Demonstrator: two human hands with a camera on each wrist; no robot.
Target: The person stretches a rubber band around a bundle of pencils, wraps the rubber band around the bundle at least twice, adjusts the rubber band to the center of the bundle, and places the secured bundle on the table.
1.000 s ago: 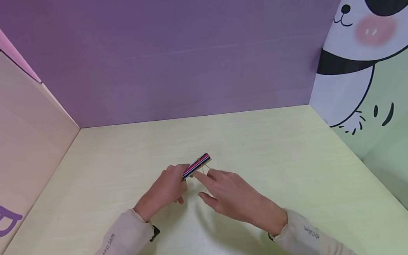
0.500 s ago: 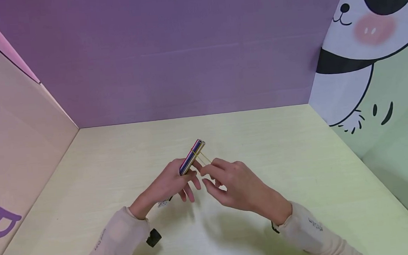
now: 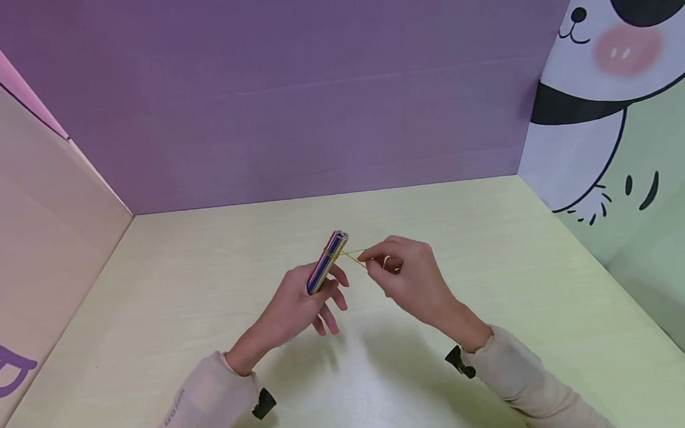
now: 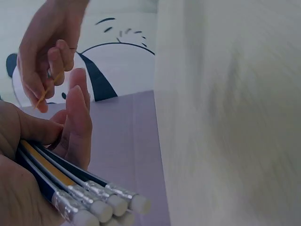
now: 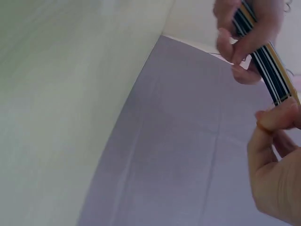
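A bundle of several striped pencils (image 3: pixel 324 271) stands tilted in my left hand (image 3: pixel 292 303), gripped by the thumb side while the other fingers spread loosely. White eraser ends (image 4: pixel 103 207) with metal collars show in the left wrist view. Around the bundle's upper part runs a yellow rubber band (image 3: pixel 330 254). My right hand (image 3: pixel 413 275) pinches a loop of that band between thumb and fingertips and stretches it out to the right of the pencils. In the right wrist view the pencils (image 5: pixel 269 70) pass behind the fingers, partly hidden.
Both hands are above a pale wooden table (image 3: pixel 203 249). A purple panel (image 3: pixel 323 97) closes off the back, with a pink-beige panel (image 3: pixel 35 193) at left and a green panda-printed panel (image 3: pixel 662 240) at right.
The pencil bundle has swung more upright in my left hand. My right hand has moved up and right, from beside the left fingers, drawing the rubber band away from the pencils.
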